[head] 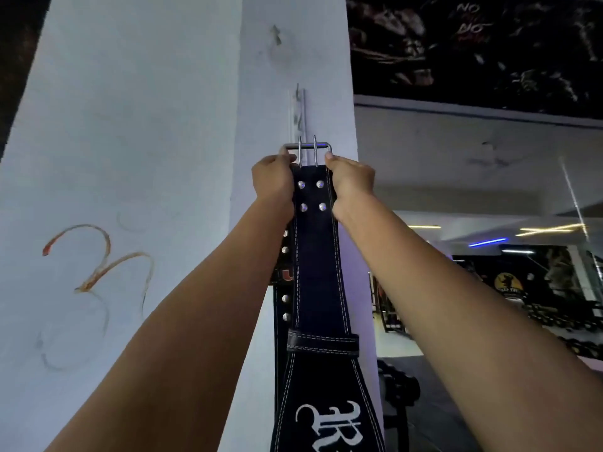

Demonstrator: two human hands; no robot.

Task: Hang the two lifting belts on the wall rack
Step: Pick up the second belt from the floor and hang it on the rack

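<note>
A black leather lifting belt [318, 282] with white stitching, silver rivets and white lettering hangs down in front of a white pillar. Its steel buckle [307, 148] with two prongs points up, just below a narrow metal wall rack [297, 109] with small hooks. My left hand [273, 181] grips the belt's top left edge by the buckle. My right hand [349, 181] grips the top right edge. Behind this belt, a second black studded belt [284, 305] shows at its left side, mostly hidden; what it hangs from I cannot tell.
The white pillar [130, 158] carries faded orange and grey scribbles on its left face. To the right, a dark wall mural [473, 44], ceiling lights and gym equipment [554, 321] with dumbbell racks lie further back.
</note>
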